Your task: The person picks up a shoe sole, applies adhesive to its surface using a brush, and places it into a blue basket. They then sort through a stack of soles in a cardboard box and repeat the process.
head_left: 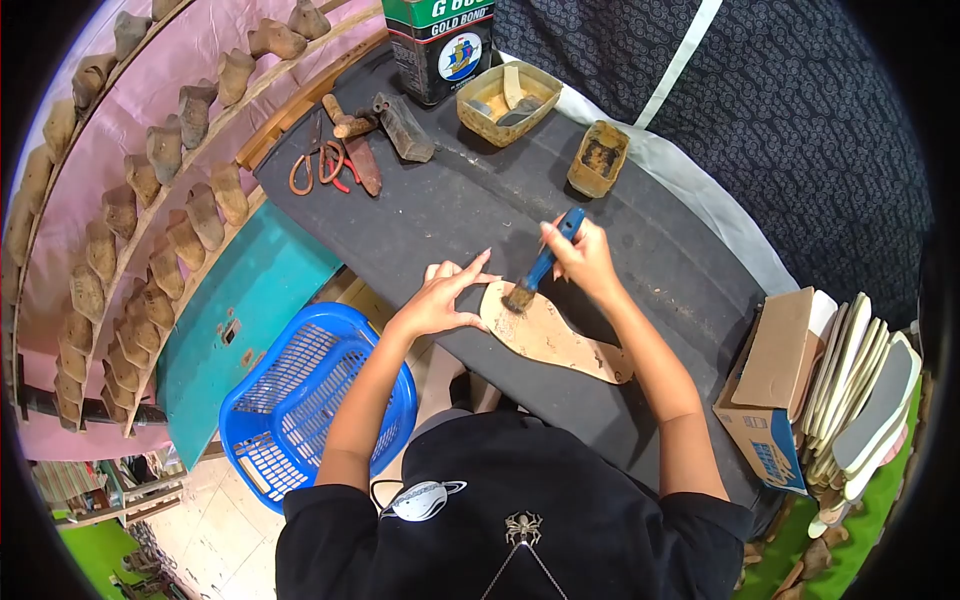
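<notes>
Head view, looking down on the dark desk (pixel 450 210). I see the right hand (pixel 585 260) with its grip closed around a blue-handled brush (pixel 540 268), bristles down on the toe end of a tan shoe insole (pixel 550 335). The insole lies flat near the front edge of the desk, toe toward the left hand, heel pointing right. The left hand (pixel 440 300) has no grip on anything; its fingers are spread and press flat on the desk, fingertips touching the insole's toe edge.

At the back of the desk: a green glue can (pixel 438 45), a square tray (pixel 507 100) just beside it, a smaller stained tub (pixel 598 158), red-handled scissors (pixel 325 165). A blue basket (pixel 300 400) sits below the desk on the left. A stack of cut soles (pixel 865 390) stands at the right, next to a cardboard box (pixel 770 400).
</notes>
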A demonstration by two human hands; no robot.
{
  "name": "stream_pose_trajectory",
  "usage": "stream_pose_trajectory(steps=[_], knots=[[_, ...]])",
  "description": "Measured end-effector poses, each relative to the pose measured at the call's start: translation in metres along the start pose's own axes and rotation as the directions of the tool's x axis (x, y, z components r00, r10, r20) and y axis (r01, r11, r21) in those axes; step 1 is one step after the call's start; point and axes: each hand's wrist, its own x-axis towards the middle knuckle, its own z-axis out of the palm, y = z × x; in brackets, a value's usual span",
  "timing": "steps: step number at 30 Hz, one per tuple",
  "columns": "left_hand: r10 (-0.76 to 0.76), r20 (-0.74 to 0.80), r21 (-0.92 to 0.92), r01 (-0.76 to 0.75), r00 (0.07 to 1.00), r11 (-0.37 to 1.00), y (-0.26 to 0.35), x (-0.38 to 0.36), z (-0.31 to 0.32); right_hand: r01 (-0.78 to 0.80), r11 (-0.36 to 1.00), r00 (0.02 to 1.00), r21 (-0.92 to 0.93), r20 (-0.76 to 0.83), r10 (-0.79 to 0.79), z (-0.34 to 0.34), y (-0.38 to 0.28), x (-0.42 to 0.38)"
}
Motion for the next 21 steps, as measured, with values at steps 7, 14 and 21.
stream_pose_trajectory(steps=[7,14,21], knots=[[0.000,0.005,0.009,0.000,1.000,1.000,0.000,0.000,-0.001,0.114,0.991,0.987,-0.063,-0.107,-0.121,-0.005,-0.011,0.000],[0.028,-0.006,0.023,-0.028,1.000,0.999,0.000,0.000,0.000,-0.005,1.000,0.993,0.013,-0.117,0.007,-0.004,0.008,-0.001],[0.023,-0.016,0.017,-0.023,1.000,1.000,0.000,-0.001,0.001,0.036,0.977,0.997,0.208,0.065,-0.051,-0.035,-0.016,-0.019]])
